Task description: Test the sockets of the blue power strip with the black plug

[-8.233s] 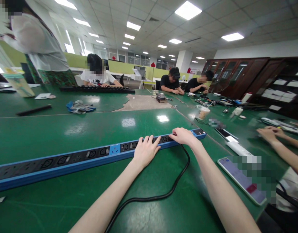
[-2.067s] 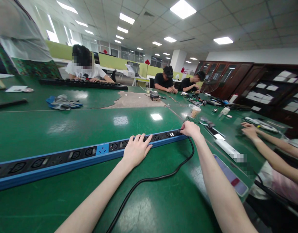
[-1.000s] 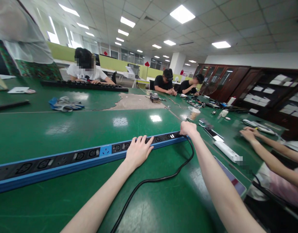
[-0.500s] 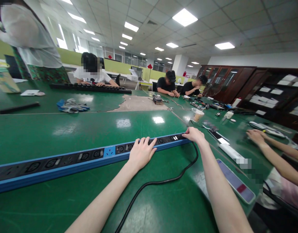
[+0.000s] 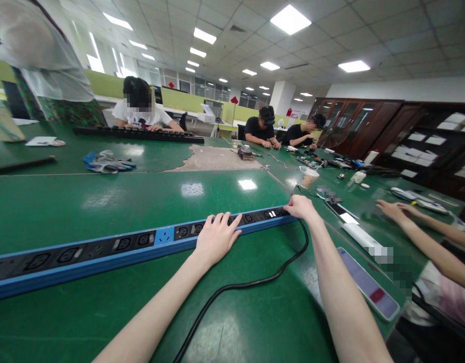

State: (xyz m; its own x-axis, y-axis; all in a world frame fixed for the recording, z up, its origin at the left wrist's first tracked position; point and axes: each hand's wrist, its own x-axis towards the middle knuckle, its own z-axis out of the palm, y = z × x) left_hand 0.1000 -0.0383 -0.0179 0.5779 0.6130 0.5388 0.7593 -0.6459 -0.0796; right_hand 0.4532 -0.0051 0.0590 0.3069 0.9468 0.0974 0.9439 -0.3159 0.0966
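Note:
A long blue power strip point(image 5: 104, 249) with black sockets lies across the green table point(image 5: 141, 201). My left hand point(image 5: 216, 237) rests flat on top of it, fingers spread over the sockets. My right hand point(image 5: 301, 206) is curled round the strip's right end, where the black cable point(image 5: 255, 282) comes out and loops back towards me. What the right fingers pinch is hidden.
A phone point(image 5: 368, 285) and a white strip point(image 5: 359, 233) lie to my right, next to another person's arms point(image 5: 417, 227). Blue gloves point(image 5: 106, 162), a black power strip point(image 5: 137, 133), a cup point(image 5: 308, 176) and several seated people are further back. One person stands at far left.
My right hand slid from the last sockets to the very end of the strip. The left hand stayed on the strip. The view shifted slightly.

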